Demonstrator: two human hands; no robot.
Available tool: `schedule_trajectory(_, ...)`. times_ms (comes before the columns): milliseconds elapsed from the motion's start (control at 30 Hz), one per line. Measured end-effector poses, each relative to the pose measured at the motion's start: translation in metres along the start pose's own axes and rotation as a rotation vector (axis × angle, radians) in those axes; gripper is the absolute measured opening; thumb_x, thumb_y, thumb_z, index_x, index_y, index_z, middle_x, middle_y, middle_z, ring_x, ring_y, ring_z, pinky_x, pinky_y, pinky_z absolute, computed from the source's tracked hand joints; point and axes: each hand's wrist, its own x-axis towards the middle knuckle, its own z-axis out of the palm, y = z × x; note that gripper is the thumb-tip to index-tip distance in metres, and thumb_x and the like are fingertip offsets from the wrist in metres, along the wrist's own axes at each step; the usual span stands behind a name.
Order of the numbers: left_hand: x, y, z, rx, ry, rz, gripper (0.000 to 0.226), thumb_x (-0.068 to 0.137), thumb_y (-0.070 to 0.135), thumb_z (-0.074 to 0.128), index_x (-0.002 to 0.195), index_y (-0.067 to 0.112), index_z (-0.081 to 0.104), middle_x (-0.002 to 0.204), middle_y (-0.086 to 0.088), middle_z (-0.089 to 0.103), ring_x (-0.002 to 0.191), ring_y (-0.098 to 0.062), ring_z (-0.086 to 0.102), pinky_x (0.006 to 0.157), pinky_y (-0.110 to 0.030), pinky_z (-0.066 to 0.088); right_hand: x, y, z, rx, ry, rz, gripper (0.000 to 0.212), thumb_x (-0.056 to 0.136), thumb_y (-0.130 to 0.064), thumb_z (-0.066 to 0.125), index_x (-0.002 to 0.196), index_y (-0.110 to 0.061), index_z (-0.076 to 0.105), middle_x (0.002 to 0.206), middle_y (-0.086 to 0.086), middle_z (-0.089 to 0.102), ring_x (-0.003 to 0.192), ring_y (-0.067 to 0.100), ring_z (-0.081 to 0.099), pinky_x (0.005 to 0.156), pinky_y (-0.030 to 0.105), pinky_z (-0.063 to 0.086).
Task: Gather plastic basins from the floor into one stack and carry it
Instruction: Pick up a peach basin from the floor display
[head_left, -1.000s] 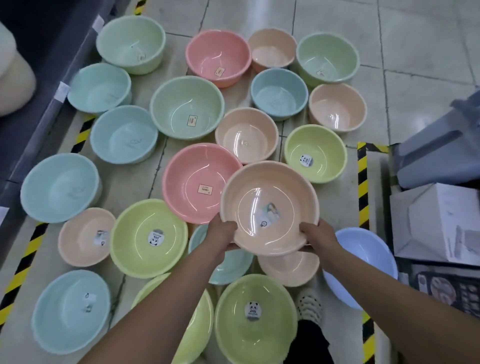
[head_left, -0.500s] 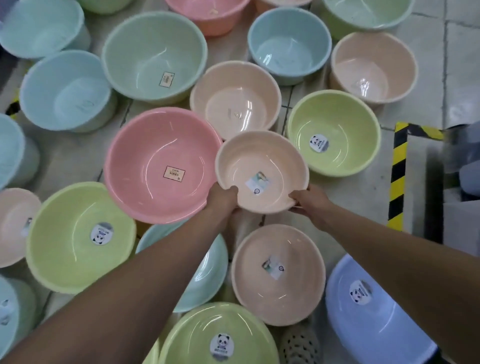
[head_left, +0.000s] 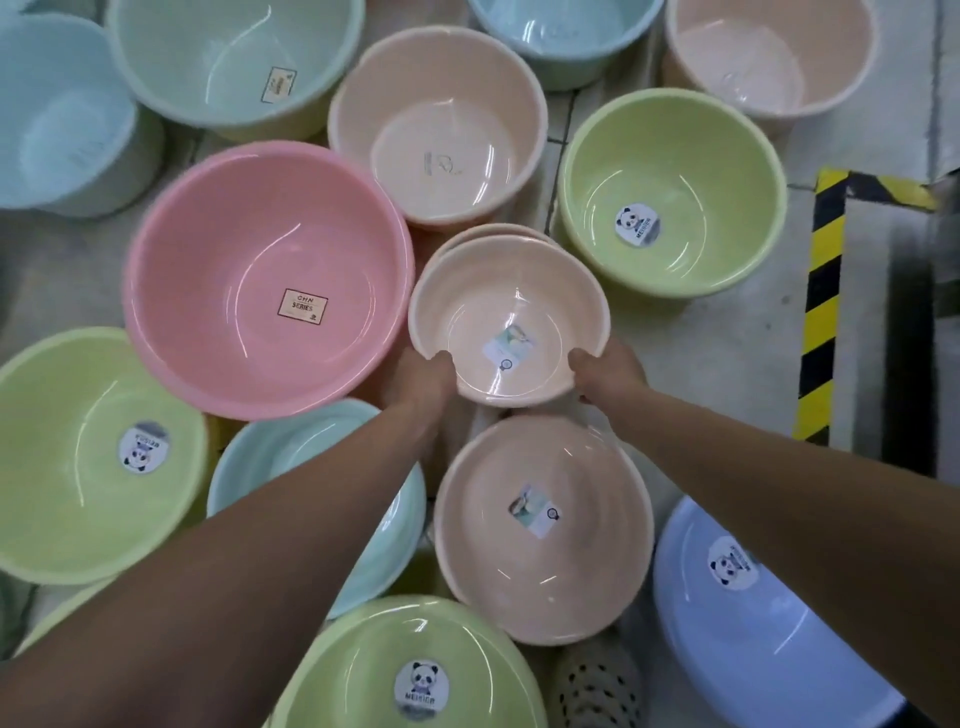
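Where the floor shows between the basins, it is a pale tiled floor (head_left: 727, 364) with thin dark lines. A yellow-and-black striped tape line (head_left: 823, 291) runs along it on the right and turns a corner at the top.

Round plastic basins fill most of the floor, all open side up. The largest near the middle is a big pink round plastic basin (head_left: 270, 280) with a label inside. A wide light green plastic basin (head_left: 78, 467) with a panda sticker sits at its lower left. A second green panda basin (head_left: 675, 176) sits at the upper right. A plain peach basin (head_left: 436, 124) is at the top middle. A nearer peach basin (head_left: 540, 525) with a sticker lies between the two arms. A mint plastic basin (head_left: 322, 452) lies partly hidden under the left arm.

Both bare arms reach forward from the bottom. The left hand (head_left: 421, 379) and the right hand (head_left: 605, 371) each curl round the near rim of a small peach round plastic basin (head_left: 509, 317), one on each side. The fingers under it are hidden. It is in the middle, just beyond the nearer peach basin. A second peach rim (head_left: 488, 233) peeks out under its far edge. I cannot tell if the two touch.

The pink basin's rim is just beside the held one on the left. The green panda basin is near its upper right. The only bare floor is on the right, between the right hand and the tape.
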Motion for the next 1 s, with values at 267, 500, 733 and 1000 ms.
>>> schedule_trajectory(267, -0.003, 0.033, 0.002, -0.01, -0.079, 0.027, 0.052, 0.071, 0.018, 0.05, 0.121, 0.009, 0.06, 0.109, -0.014, 0.069, 0.099, -0.033, 0.067, 0.09, -0.045, 0.056, 0.029, -0.01, 0.01, -0.102, 0.012, -0.001, 0.032, 0.087, -0.015, 0.061, 0.119, -0.012, 0.062, 0.102, 0.009, 0.064, 0.098, 0.031, 0.064, 0.086, 0.035, 0.055)
schedule_trajectory(500, -0.009, 0.032, 0.009, -0.005, -0.017, 0.014, 0.035, 0.072, 0.013, 0.064, 0.107, 0.014, 0.056, 0.111, -0.017, 0.068, 0.103, -0.038, 0.066, 0.091, -0.051, 0.055, 0.032, -0.004, 0.004, 0.093, 0.069, 0.057, 0.031, 0.077, -0.009, 0.066, 0.106, -0.015, 0.056, 0.101, 0.01, 0.065, 0.085, 0.029, 0.065, 0.07, 0.04, 0.061)
schedule_trajectory(733, -0.077, 0.047, -0.032, -0.082, -0.043, 0.113, 0.036, 0.068, 0.026, 0.056, 0.103, 0.019, 0.053, 0.092, -0.003, 0.065, 0.085, -0.026, 0.063, 0.075, -0.039, 0.053, -0.043, -0.019, -0.034, 0.041, 0.126, 0.058, 0.02, 0.08, -0.01, 0.057, 0.1, -0.008, 0.061, 0.092, 0.014, 0.065, 0.071, 0.03, 0.062, 0.049, 0.03, 0.051)
schedule_trajectory(1000, -0.178, 0.034, -0.185, -0.234, 0.018, 0.014, 0.045, 0.083, 0.002, 0.054, 0.12, 0.019, 0.035, 0.098, 0.001, 0.054, 0.081, -0.012, 0.054, 0.059, -0.026, 0.042, -0.197, -0.068, 0.001, -0.17, -0.095, -0.127, 0.01, 0.079, -0.011, 0.059, 0.084, -0.018, 0.064, 0.082, 0.008, 0.068, 0.071, 0.027, 0.065, 0.067, 0.044, 0.059)
